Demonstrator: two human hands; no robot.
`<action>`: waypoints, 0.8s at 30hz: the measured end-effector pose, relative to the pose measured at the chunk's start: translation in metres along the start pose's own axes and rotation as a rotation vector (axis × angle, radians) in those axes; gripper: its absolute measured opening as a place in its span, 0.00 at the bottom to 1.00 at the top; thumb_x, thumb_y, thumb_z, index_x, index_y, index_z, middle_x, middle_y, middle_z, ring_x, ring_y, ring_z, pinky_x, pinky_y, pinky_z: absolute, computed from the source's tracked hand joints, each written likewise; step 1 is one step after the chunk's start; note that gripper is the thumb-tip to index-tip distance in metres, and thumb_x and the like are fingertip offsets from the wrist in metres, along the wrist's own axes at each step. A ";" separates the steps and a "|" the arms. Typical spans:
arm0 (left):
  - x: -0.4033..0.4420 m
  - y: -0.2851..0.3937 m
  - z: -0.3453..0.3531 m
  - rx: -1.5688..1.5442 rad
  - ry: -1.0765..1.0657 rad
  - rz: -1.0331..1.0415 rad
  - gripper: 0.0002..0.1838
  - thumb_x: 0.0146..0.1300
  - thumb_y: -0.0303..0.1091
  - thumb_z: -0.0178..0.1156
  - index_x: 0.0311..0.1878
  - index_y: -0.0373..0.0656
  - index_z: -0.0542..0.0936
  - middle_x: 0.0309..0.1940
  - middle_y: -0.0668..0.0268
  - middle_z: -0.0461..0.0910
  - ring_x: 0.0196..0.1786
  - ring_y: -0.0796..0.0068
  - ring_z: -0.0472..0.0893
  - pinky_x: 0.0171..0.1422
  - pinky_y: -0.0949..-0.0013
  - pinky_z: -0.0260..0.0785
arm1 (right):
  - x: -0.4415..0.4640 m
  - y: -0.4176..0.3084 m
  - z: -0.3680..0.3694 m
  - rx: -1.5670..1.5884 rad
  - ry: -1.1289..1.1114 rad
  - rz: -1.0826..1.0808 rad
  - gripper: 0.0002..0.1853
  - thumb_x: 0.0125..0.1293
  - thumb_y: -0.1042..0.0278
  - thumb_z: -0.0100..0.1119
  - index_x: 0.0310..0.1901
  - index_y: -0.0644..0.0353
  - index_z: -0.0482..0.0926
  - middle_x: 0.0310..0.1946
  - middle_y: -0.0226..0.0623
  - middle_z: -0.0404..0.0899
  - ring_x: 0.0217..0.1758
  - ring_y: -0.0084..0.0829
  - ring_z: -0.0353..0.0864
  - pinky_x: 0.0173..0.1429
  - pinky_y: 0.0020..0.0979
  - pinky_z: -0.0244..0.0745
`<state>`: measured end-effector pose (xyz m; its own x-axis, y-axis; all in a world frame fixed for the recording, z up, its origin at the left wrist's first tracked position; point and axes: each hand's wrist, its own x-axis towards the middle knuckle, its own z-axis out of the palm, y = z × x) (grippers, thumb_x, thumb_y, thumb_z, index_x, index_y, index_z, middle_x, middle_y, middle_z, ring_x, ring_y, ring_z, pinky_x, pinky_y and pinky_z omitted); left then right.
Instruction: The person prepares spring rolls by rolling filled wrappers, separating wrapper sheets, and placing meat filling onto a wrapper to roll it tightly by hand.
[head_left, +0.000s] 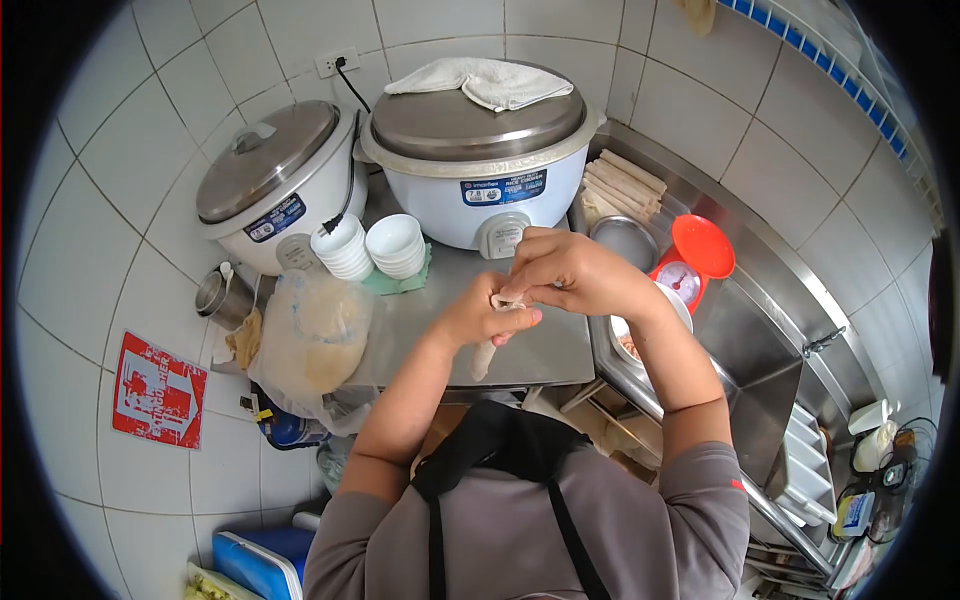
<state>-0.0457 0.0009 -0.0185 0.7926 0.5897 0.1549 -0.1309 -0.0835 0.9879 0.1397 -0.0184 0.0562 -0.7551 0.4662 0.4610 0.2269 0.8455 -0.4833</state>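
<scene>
My left hand (488, 318) is closed around a pale, uncooked spring roll (483, 361), whose lower end hangs below the fist. At the roll's upper end, the fingertips of my right hand (562, 268) pinch the wrapper by the left thumb and forefinger. Both hands are above the steel table (545, 350). Partly hidden under my right forearm is a white bowl (620, 328) with pinkish filling in it. Similar long pale rolls (625, 187) lie stacked on the steel counter at the back right.
Two rice cookers (480, 190) stand behind, with stacked white bowls (396, 245) in front. A bulging plastic bag (315, 330) sits at left. To the right are a round metal pan (625, 242), a red kitchen scale (682, 280) and a sink (765, 400).
</scene>
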 end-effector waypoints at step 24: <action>-0.004 -0.003 -0.004 0.169 0.258 0.055 0.04 0.57 0.24 0.58 0.34 0.40 0.73 0.14 0.71 0.69 0.13 0.84 0.66 0.16 0.77 0.58 | 0.052 0.013 0.025 -0.539 -0.272 0.111 0.04 0.43 0.72 0.62 0.23 0.59 0.79 0.26 0.31 0.78 0.36 0.34 0.72 0.38 0.34 0.70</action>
<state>-0.0505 0.0025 -0.0225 0.6069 0.7631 0.2220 -0.0516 -0.2410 0.9692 0.0881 0.0103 0.0553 -0.8230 0.5358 0.1887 0.5387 0.8415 -0.0402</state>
